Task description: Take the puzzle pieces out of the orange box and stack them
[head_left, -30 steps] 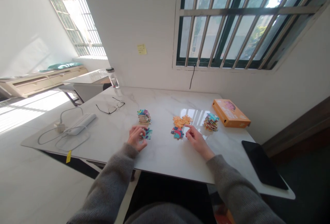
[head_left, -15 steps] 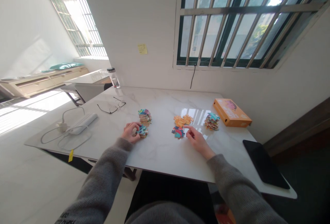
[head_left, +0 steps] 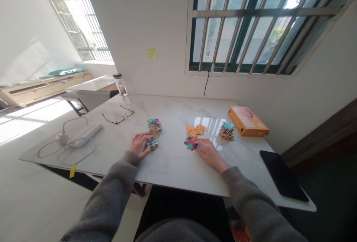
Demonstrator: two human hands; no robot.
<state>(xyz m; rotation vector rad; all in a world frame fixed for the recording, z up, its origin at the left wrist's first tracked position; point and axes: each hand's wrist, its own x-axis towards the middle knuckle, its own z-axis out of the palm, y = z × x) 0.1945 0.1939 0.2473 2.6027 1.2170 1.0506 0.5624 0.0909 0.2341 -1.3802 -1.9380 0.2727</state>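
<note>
My left hand [head_left: 140,145] is closed round the left side of a low stack of jigsaw puzzle pieces [head_left: 153,143], thumb in front and fingers behind. Just beyond it stands a taller stack of puzzle pieces [head_left: 154,126] with a green and purple top. My right hand [head_left: 208,152] has its thumb and fingers bent at the right edge of a red and teal puzzle piece [head_left: 190,143], which lies flat on the table. Orange puzzle pieces [head_left: 196,129] lie directly behind that one. Another puzzle stack [head_left: 227,131], with a light blue top, leans a little to the right.
An orange box [head_left: 248,121] lies at the back right, with a black tablet [head_left: 283,175] near the right edge. Eyeglasses [head_left: 118,117], a white power strip [head_left: 85,135] with cables, and a bottle [head_left: 120,85] are on the left of the white table [head_left: 173,167].
My right hand has moved slightly left and its fingers now reach onto the red and teal piece. My left hand stays at the low stack. The view has shifted a little.
</note>
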